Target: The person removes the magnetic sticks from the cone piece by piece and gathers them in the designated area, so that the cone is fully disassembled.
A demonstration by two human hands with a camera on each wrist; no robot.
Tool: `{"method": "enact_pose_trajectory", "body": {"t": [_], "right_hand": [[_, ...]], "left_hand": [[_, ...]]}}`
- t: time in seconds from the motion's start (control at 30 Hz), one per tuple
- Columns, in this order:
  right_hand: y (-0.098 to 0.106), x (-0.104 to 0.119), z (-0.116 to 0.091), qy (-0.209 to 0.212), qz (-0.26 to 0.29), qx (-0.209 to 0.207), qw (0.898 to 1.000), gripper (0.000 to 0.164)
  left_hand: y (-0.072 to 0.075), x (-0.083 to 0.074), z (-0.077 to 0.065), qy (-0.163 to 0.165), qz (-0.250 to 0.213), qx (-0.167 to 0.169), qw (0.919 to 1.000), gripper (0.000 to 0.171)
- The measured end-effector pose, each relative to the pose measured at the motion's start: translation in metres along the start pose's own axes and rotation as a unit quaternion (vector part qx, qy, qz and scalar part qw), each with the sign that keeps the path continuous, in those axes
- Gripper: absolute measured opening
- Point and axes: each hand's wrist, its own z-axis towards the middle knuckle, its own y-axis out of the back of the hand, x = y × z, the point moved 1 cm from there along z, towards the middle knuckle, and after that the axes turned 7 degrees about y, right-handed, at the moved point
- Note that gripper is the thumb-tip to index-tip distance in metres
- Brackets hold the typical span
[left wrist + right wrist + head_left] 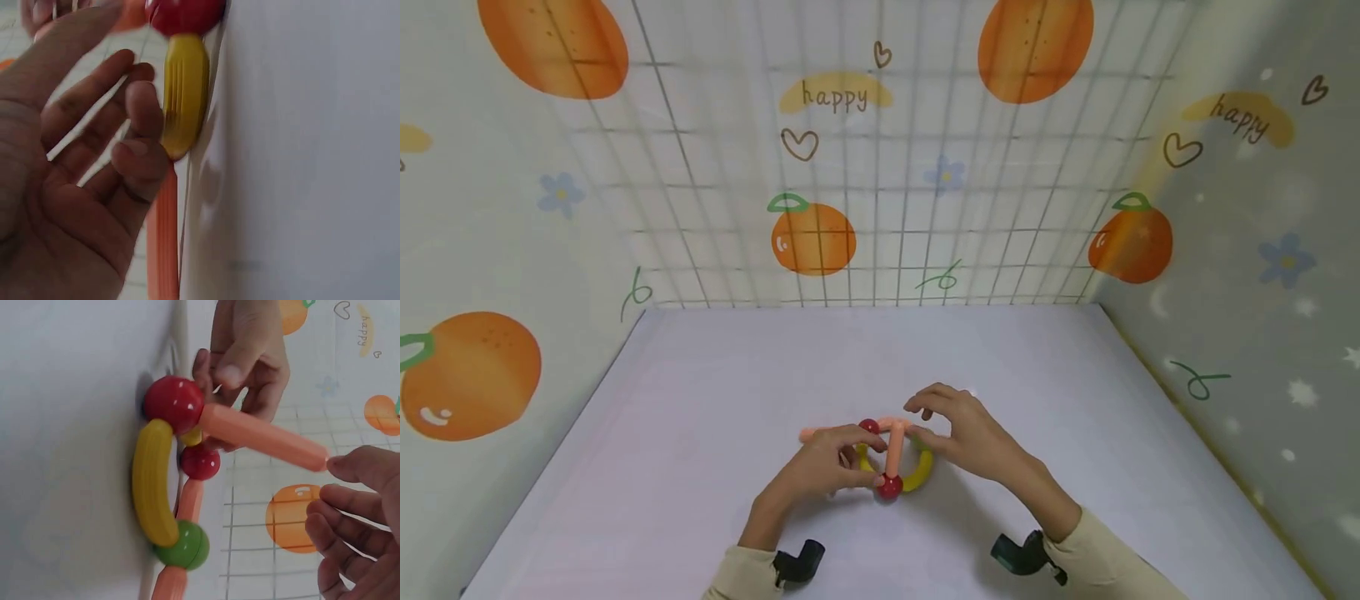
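Note:
A toy of straight orange rods, curved yellow rods and glossy balls lies on the table. From its near red ball (174, 404), an orange rod (265, 437) slants up towards my right hand (973, 433). In the right wrist view, the right thumb tip touches or nearly touches that rod's free end; the other fingers stand apart from it, loosely bent. My left hand (823, 462) is at the toy's left side, its thumb by the near red ball. In the left wrist view, its loosely bent fingers are against or close beside a yellow rod (186, 94). Contact is hard to tell.
On the toy's right side is a green ball (187, 545), joined to a yellow curved rod (152, 487). A second red ball (868, 426) sits farther back. White table (700, 358) surrounds the toy; patterned curtains and a wire grid (880, 208) stand behind.

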Motion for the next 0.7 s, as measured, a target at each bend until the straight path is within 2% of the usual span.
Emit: {"method": "enact_pose_trajectory", "body": {"t": [0.1, 0.27, 0.4, 0.5, 0.7], "right_hand": [[0.0, 0.003, 0.005, 0.002, 0.01, 0.019, 1.0, 0.025], [-0.004, 0.004, 0.014, 0.017, 0.038, 0.043, 0.998, 0.023], [-0.007, 0.006, 0.014, 0.009, 0.059, 0.06, 0.996, 0.019], [-0.008, 0.01, 0.012, 0.003, 0.062, 0.059, 0.996, 0.013], [-0.001, 0.012, 0.01, 0.0, 0.063, 0.048, 0.997, 0.012]], "left_hand": [[-0.006, -0.004, 0.002, -0.001, 0.009, 0.019, 0.9998, 0.033], [-0.01, -0.008, 0.002, -0.03, 0.036, 0.006, 0.9989, 0.024], [-0.012, -0.007, 0.001, -0.036, 0.049, 0.017, 0.998, 0.024], [-0.014, -0.006, 0.001, -0.036, 0.052, 0.026, 0.9977, 0.024], [-0.016, -0.008, 0.001, -0.045, 0.064, 0.016, 0.9968, 0.022]]}}
